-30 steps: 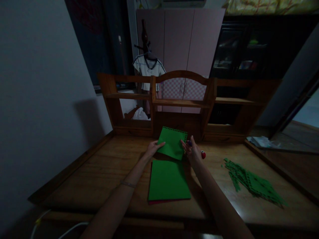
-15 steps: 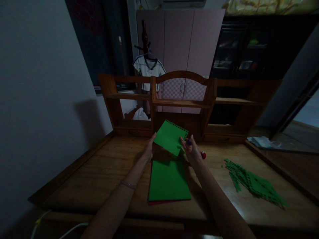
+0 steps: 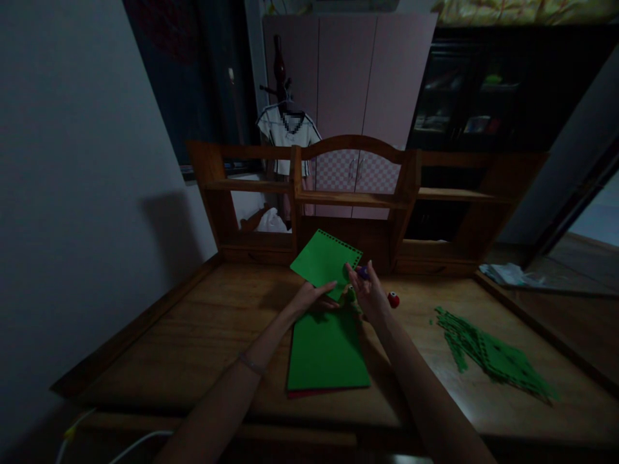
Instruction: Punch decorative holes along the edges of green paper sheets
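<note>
My right hand [image 3: 368,293] holds a green sheet with a punched edge [image 3: 325,261] tilted above the desk, and a small purple object [image 3: 363,273] shows between its fingers. My left hand [image 3: 309,298] is just under the sheet's near edge, fingers reaching toward a small green thing [image 3: 349,296] beside my right hand. Below both hands a stack of green sheets [image 3: 326,351] lies flat on the wooden desk [image 3: 193,335], with a red sheet showing at its bottom edge.
A small red object [image 3: 393,299] sits right of my right hand. A heap of green punched strips [image 3: 488,354] lies at the right. A wooden shelf unit [image 3: 353,193] stands at the desk's back, a white wall at the left, and white cables [image 3: 97,441] at the lower left.
The punched sheet has turned and tilted to the left. My left hand has let go of its left edge and moved right, under the sheet, toward my right hand.
</note>
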The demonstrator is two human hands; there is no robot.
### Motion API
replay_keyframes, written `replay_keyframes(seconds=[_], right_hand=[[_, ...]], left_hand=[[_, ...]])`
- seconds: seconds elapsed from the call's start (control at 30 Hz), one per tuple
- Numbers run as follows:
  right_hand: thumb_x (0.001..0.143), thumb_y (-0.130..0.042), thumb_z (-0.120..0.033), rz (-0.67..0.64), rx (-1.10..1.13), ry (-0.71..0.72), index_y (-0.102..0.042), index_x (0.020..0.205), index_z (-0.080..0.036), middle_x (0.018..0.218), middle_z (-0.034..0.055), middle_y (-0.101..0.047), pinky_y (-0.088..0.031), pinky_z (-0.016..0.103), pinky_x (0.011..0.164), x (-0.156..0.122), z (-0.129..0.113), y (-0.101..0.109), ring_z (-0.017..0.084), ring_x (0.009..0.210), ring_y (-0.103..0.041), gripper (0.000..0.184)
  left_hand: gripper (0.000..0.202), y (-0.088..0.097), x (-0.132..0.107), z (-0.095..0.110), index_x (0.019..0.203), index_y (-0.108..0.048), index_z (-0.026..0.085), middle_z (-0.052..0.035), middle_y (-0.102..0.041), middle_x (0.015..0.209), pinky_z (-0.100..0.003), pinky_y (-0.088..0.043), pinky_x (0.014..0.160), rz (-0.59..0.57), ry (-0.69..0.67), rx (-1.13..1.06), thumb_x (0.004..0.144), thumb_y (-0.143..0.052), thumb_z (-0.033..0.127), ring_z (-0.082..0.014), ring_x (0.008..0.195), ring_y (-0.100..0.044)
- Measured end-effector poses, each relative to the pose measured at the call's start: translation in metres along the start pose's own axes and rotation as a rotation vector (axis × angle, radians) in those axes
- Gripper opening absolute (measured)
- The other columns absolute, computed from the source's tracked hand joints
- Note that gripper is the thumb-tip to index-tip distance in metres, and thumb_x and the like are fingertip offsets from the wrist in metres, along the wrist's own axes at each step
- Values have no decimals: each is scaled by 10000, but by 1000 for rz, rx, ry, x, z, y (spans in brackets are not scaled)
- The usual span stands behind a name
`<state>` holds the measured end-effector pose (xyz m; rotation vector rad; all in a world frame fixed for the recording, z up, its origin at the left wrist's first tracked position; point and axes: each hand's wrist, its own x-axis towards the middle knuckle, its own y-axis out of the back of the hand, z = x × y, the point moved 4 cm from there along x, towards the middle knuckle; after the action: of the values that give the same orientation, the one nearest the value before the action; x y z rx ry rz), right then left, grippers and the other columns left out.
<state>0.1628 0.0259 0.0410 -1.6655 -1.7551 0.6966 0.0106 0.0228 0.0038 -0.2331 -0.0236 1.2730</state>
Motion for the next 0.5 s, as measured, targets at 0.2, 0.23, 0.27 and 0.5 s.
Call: replay_keyframes(seconds=[0.2, 0.23, 0.27, 0.5], right_hand=[[737, -613, -416, -43, 9, -18, -536, 764, -161, 859, 58, -647, -532, 248, 792, 1, 5, -3, 195, 997, -590, 268], [735, -611, -428, -50, 5, -19, -536, 767, -161, 863, 60, -646, -527, 256, 803, 1, 6, -3, 197, 996, -590, 280], [732, -609, -440, -56, -1, -21, -536, 771, -161, 866, 62, -646, -522, 263, 810, 1, 6, -4, 198, 994, -591, 291], [704, -590, -511, -43, -238, 30, -535, 857, -194, 934, 48, -644, -542, 270, 681, -4, 5, -3, 184, 860, -639, 356]], left_hand=[[515, 0, 5, -5, 999, -637, 119, -140, -683, 825, -349, -504, 632, 15, -49, -17, 610, -687, 454, -277, 715, -652], [506, 1, 6, -6, 989, -644, 122, -137, -683, 828, -354, -503, 648, 32, -69, -16, 609, -688, 452, -278, 729, -650], [497, 2, 8, -7, 982, -648, 125, -133, -684, 822, -358, -502, 664, 52, -90, -13, 610, -687, 451, -279, 742, -648], [388, 17, 18, -6, 871, -677, 140, -86, -684, 722, -359, -486, 722, 228, -182, 9, 649, -652, 456, -276, 790, -636]])
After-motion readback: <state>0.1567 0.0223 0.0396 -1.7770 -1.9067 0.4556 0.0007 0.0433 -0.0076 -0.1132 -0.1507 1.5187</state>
